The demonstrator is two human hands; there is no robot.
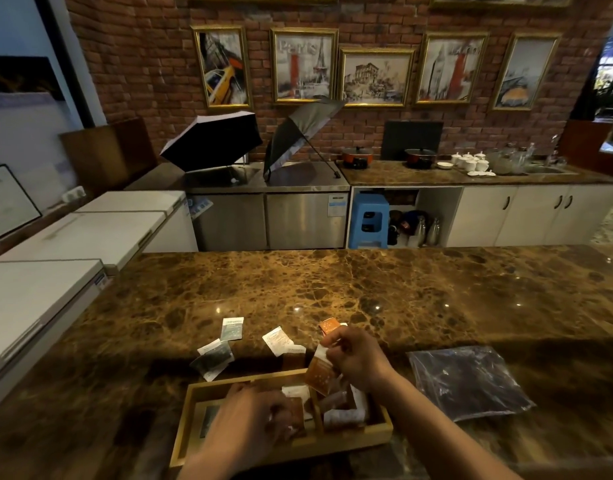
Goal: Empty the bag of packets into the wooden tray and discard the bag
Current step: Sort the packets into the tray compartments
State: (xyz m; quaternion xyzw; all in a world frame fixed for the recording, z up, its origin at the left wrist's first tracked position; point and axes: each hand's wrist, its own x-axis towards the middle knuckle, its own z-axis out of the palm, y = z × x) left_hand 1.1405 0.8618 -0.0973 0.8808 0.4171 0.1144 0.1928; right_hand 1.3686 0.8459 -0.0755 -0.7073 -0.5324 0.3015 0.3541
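Packets are partly in the wooden tray (384, 433) & partly out on the brown counter (367, 292). Bag (469, 381), clear plastic, lies flat on the counter, right of the tray, not touching it. Right hand (357, 358) is over the tray's back edge, fingers pinching orange packets (320, 374). Left hand (249, 415) is down in the tray, fingers curled on a packet there; it's blurry. Three white & grey packets (232, 329) lie on the counter behind the tray.
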